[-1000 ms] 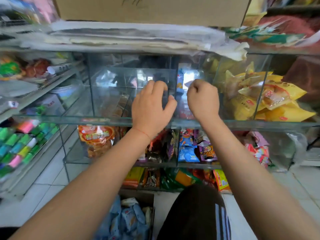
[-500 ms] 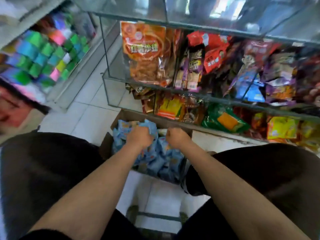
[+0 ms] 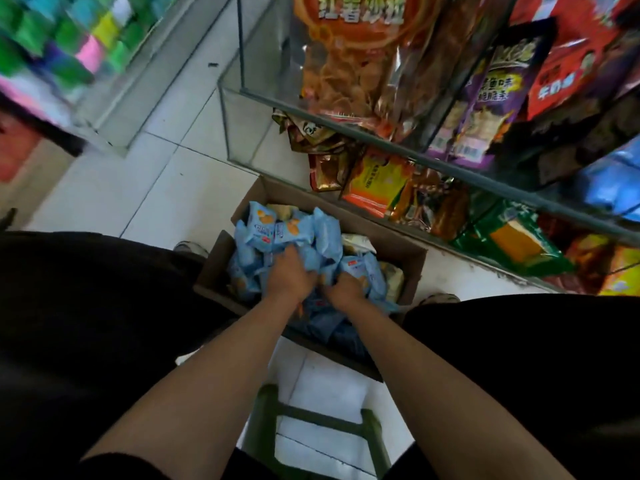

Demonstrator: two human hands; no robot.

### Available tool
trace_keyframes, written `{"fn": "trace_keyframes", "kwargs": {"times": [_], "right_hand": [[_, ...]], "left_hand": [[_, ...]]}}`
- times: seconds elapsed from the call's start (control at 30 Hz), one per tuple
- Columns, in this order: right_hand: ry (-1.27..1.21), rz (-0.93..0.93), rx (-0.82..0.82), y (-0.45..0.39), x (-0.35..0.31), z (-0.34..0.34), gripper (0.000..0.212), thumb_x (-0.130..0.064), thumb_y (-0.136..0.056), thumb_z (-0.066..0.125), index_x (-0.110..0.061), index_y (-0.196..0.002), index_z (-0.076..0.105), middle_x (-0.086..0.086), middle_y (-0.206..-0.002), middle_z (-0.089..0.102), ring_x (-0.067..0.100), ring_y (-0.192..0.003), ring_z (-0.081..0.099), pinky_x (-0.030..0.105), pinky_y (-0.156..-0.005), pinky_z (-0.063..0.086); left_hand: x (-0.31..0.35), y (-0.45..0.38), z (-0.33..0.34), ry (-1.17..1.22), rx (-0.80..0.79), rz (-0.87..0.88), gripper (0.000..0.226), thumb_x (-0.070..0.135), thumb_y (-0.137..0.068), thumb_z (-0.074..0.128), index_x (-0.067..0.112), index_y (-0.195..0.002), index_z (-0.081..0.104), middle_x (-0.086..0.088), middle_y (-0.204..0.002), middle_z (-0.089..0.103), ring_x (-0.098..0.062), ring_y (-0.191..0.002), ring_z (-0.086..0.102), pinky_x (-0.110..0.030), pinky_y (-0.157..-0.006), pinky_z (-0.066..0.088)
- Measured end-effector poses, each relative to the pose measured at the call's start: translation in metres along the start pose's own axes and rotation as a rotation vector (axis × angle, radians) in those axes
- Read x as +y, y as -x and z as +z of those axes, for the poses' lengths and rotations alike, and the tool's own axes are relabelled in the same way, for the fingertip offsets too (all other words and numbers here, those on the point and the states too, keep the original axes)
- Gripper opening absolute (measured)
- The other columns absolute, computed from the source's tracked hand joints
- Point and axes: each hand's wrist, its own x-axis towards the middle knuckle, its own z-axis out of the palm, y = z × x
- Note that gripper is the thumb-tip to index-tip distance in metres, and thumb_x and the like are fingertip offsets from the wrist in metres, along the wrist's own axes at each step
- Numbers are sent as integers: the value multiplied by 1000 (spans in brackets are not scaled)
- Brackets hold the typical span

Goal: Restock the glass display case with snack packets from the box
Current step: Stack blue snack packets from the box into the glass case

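While the head camera looks steeply down between the person's knees, a brown cardboard box (image 3: 412, 252) sits on the white tiled floor (image 3: 166, 199), just in front of the bottom edge of the glass display case (image 3: 398, 140). The box is filled with light-blue snack packets (image 3: 273, 230), heaped up to and above its rim, with a few pale packets visible along its far and right walls. Both forearms reach down into the box. The left hand (image 3: 289, 277) lies in the middle of the heap with its fingers curled into the blue packets, gripping a bunch of them. The right hand (image 3: 346, 289) sits just beside it, almost touching, with its fingers likewise closed round blue packets near the right wall of the box. The glass display case rises at the upper right; its shelves carry orange, purple, red, green and yellow snack bags (image 3: 377, 178), and the compartment at its left corner next to the floor shows bare glass. A second shelf (image 3: 69, 39) at the upper left edge holds blurred green, pink and yellow items. Black trouser legs (image 3: 86, 306) frame the box on both sides, a shoe tip shows at each side of the box, and a green stool (image 3: 311, 420) stands below the arms.
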Motion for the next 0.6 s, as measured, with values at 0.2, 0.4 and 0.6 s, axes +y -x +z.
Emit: {"fn": "trace_keyframes", "kwargs": {"times": [0.2, 0.4, 0.6], "right_hand": [[-141, 105, -49, 7, -4, -9, 49, -34, -81, 71, -7, -119, 56, 6, -112, 60, 25, -106, 59, 29, -76, 46], [-434, -7, -143, 43, -10, -58, 51, -33, -73, 75, -14, -116, 55, 7, -104, 67, 22, -89, 67, 39, -75, 59], [-573, -207, -214, 111, -28, -150, 57, -31, -79, 78, -20, -129, 52, -1, -117, 63, 18, -101, 65, 38, -78, 59]], "left_hand": [[-4, -8, -9, 258, -112, -102, 67, 24, -86, 69, 19, -143, 34, -8, -139, 48, -30, -123, 50, -36, -96, 45], [0, 7, -46, 744, -395, -263, 48, 12, -89, 65, 17, -134, 50, -7, -128, 59, -30, -117, 57, -47, -97, 50], [68, 62, -97, 781, -529, -70, 35, 35, -87, 68, 25, -119, 61, -5, -106, 70, -21, -95, 65, -36, -72, 55]]}}
